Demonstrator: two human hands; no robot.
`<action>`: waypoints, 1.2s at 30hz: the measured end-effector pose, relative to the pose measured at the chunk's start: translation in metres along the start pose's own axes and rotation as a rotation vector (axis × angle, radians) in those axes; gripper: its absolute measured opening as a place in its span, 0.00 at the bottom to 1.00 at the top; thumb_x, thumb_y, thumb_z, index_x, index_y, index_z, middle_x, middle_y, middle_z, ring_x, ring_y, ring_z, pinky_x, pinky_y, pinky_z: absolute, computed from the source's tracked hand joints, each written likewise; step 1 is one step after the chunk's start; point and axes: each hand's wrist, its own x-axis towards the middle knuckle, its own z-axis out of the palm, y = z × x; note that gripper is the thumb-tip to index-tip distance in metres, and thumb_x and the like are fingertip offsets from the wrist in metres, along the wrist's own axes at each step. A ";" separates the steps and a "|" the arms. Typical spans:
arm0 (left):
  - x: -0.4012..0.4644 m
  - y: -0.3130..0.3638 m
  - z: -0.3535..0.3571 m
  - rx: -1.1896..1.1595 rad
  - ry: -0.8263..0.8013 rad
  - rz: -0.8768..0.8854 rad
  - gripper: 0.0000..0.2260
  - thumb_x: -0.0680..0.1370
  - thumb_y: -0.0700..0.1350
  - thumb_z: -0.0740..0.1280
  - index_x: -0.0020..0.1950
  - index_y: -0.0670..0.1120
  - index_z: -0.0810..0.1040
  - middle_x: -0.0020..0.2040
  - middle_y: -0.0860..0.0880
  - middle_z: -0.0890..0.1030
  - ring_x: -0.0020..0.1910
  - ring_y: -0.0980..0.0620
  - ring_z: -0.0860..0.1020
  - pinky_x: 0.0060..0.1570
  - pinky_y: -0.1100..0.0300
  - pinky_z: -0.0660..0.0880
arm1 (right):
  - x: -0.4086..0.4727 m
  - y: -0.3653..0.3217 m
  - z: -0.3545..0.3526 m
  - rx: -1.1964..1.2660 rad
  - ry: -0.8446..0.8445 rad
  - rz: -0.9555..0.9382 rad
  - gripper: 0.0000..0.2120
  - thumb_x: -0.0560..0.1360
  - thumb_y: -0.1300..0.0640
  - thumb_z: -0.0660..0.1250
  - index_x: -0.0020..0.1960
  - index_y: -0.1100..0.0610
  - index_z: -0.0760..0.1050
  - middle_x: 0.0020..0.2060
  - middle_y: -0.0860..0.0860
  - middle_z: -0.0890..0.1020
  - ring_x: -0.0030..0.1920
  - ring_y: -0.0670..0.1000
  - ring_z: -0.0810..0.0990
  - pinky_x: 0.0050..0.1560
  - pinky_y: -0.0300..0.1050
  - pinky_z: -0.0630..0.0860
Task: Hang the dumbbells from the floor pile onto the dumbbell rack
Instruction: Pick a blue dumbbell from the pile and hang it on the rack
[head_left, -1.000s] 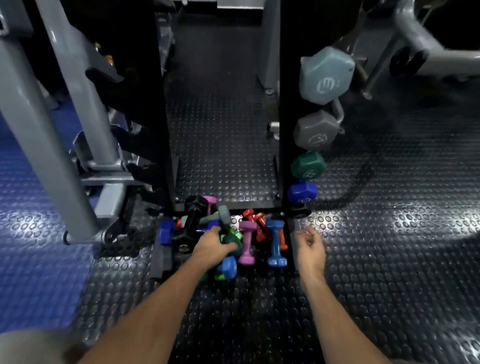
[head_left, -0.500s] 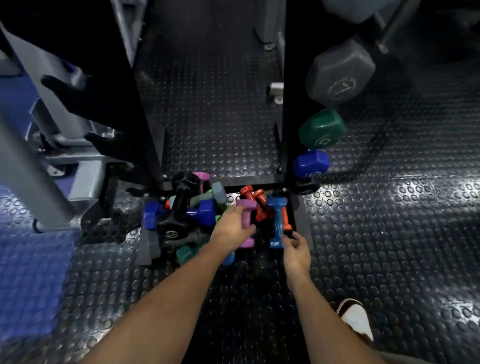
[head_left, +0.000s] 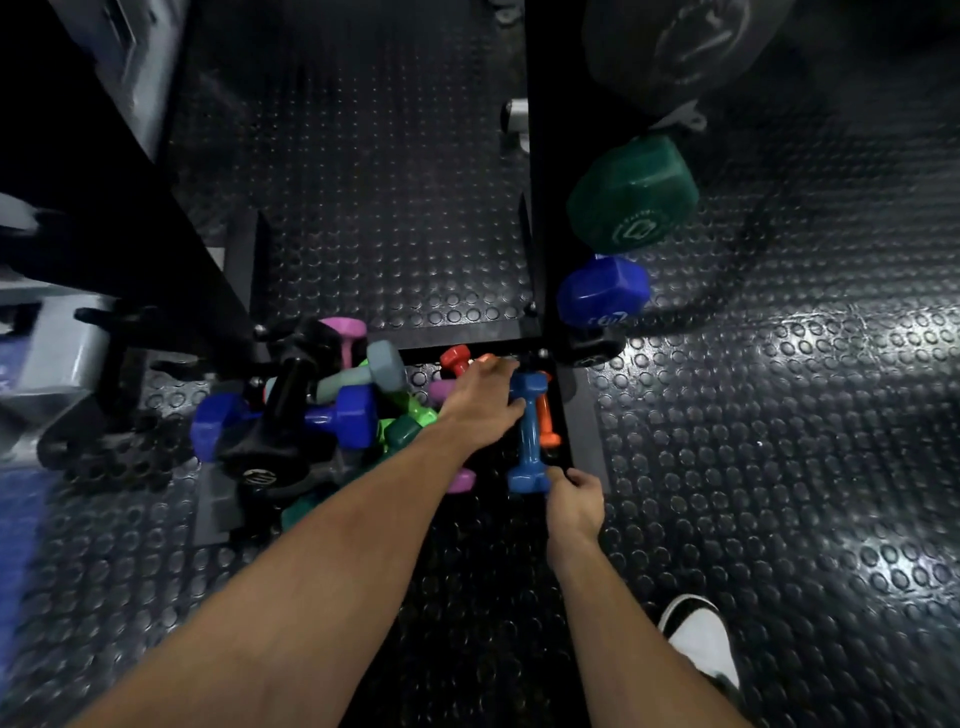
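Right hand (head_left: 574, 501) sits curled at the near head of the light-blue dumbbell (head_left: 530, 434), fingertips touching it but not yet wrapped around anything. Its long axis runs straight away from me, far head toward the rack post (head_left: 540, 208). Left hand (head_left: 480, 400) lies half-open over the floor pile (head_left: 311, 410), fingers against the same handle from the left; whether it grips, I cannot tell. I judge the left nearer the handle, so it should lift.
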 end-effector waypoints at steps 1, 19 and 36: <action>0.003 0.001 0.002 0.017 -0.013 0.008 0.22 0.78 0.49 0.71 0.71 0.45 0.73 0.64 0.45 0.76 0.63 0.44 0.76 0.66 0.47 0.74 | 0.002 0.001 0.000 -0.013 0.011 0.004 0.20 0.77 0.55 0.71 0.67 0.59 0.75 0.58 0.57 0.81 0.55 0.55 0.79 0.57 0.50 0.77; 0.030 0.009 0.011 -0.049 -0.181 -0.040 0.15 0.79 0.39 0.71 0.65 0.44 0.77 0.53 0.48 0.81 0.52 0.49 0.81 0.57 0.53 0.79 | 0.000 0.011 0.015 0.294 -0.097 0.241 0.08 0.78 0.62 0.73 0.43 0.63 0.76 0.41 0.60 0.83 0.41 0.58 0.84 0.39 0.46 0.81; -0.051 0.036 -0.101 -0.388 -0.080 -0.038 0.22 0.77 0.40 0.74 0.68 0.48 0.70 0.58 0.49 0.79 0.41 0.55 0.77 0.40 0.62 0.76 | -0.085 -0.075 -0.063 0.234 -0.038 -0.238 0.13 0.73 0.58 0.76 0.51 0.54 0.72 0.50 0.60 0.82 0.46 0.56 0.81 0.55 0.64 0.79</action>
